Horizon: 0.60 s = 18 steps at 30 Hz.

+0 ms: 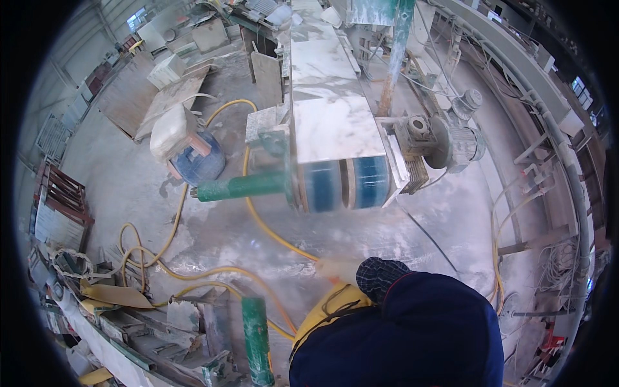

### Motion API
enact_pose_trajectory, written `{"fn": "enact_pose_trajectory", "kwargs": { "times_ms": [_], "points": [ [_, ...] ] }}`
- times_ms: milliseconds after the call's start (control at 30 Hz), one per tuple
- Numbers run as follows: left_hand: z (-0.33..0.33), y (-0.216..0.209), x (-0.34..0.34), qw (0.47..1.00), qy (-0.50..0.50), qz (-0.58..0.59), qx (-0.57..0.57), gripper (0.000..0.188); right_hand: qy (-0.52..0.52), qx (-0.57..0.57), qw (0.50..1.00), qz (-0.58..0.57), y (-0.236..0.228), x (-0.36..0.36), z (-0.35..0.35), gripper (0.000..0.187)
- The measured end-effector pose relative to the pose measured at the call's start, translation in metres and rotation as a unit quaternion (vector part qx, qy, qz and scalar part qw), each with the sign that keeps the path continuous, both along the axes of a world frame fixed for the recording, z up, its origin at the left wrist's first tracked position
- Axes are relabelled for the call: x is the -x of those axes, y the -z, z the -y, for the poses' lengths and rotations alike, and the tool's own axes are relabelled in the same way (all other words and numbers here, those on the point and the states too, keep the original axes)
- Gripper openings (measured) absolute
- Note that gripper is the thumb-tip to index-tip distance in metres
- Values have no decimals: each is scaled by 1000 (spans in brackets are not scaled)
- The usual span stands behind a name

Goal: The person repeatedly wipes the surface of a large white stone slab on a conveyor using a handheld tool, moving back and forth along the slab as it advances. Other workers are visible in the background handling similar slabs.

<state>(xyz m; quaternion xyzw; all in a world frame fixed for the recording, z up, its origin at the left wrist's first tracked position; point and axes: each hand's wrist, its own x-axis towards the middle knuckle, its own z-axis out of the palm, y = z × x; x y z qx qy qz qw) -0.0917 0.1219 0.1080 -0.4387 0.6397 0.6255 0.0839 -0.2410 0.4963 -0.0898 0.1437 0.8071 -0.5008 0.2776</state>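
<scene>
My right hand (339,268) reaches out from a navy sleeve with a dark checked cuff, in front of a yellow apron (335,303). It is smeared by motion, so its fingers do not show clearly. A yellow hose (277,237) runs up to the hand; whether the hand grips it or the hose passes behind, I cannot tell. A blurred orange spot shows beside the hand. Beyond it stands a conveyor with blue-banded rollers (370,183), carrying white, grey-veined stone slabs (338,129). My left hand is out of view.
A motor with gearbox (445,138) juts from the conveyor's right side, a green cylinder (242,187) from its left. A blue barrel (198,161) stands farther left. The hose loops across the dusty floor. Stone scraps (187,316) and a green post (256,338) are near left.
</scene>
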Motion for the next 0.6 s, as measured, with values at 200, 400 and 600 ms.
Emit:
{"fn": "enact_pose_trajectory", "kwargs": {
  "times_ms": [200,400,600],
  "points": [
    [3,3,-8,1000,-20,-7,6,31,-136,-33,987,-73,16,18,0,18],
    [10,6,1,999,-38,-15,5,32,-68,-14,995,-71,56,3,-25,22],
    [17,12,7,999,-38,-27,-12,33,-70,-104,991,-44,67,10,-20,23]
  ]
}}
